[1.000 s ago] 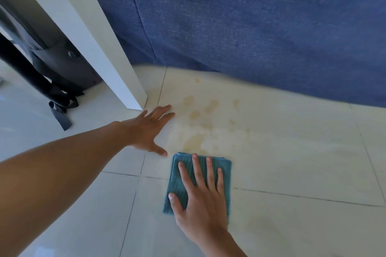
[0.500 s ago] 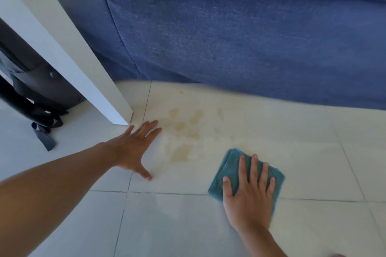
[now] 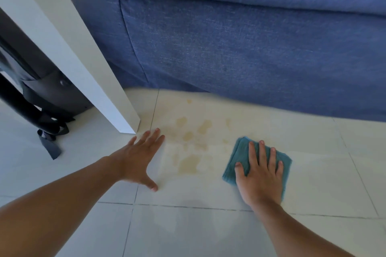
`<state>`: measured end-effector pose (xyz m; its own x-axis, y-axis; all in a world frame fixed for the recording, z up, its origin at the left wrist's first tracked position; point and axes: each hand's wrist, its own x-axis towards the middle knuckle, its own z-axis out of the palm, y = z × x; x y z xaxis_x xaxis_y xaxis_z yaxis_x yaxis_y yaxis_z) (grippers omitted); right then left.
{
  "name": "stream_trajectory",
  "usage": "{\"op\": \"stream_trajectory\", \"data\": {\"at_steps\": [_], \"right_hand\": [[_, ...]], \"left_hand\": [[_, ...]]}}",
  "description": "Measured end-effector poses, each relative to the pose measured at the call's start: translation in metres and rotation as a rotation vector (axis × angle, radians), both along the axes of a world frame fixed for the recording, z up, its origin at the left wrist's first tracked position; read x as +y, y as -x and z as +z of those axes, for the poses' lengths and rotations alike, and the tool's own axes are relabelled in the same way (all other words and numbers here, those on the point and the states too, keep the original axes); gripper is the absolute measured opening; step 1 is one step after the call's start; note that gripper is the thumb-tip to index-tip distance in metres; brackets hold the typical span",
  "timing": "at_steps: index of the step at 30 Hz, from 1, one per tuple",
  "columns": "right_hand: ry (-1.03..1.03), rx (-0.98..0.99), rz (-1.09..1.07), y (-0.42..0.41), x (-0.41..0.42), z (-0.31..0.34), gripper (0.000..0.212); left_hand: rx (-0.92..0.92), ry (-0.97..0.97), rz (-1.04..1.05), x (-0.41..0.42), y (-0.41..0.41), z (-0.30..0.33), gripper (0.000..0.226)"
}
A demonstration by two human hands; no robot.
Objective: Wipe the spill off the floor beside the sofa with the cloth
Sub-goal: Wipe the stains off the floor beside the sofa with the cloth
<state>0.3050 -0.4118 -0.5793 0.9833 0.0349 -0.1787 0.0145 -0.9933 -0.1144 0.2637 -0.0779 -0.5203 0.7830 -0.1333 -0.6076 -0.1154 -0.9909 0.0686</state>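
Note:
A yellowish-brown spill [image 3: 189, 162] lies in several patches on the pale tiled floor [image 3: 313, 173], just in front of the blue sofa [image 3: 250, 48]. A folded teal cloth [image 3: 240, 153] lies flat on the floor to the right of the spill. My right hand [image 3: 260, 175] presses flat on the cloth, fingers spread and pointing toward the sofa. Left of the spill, my left hand [image 3: 136, 157] rests flat on the tile with fingers apart, holding nothing.
A white furniture leg [image 3: 100, 81] stands on the floor just beyond my left hand. A black bag with straps [image 3: 41, 115] sits behind it at the left. The sofa front runs across the whole far side.
My right hand has slid the cloth from below the spill out to its right and slightly toward the sofa. The left hand has stayed planted.

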Motion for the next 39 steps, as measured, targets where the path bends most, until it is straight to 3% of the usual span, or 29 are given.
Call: {"op": "stream_trajectory", "data": {"at_steps": [21,39], "right_hand": [[0.032,0.045,0.407,-0.119,0.078,0.003,0.077],[-0.019,0.048,0.648,-0.162,0.175,0.005,0.074]], "left_hand": [[-0.114,0.242,0.112,0.025,0.010,-0.027,0.147],[-0.052,0.246,0.147,0.021,0.006,-0.022,0.148]]}}
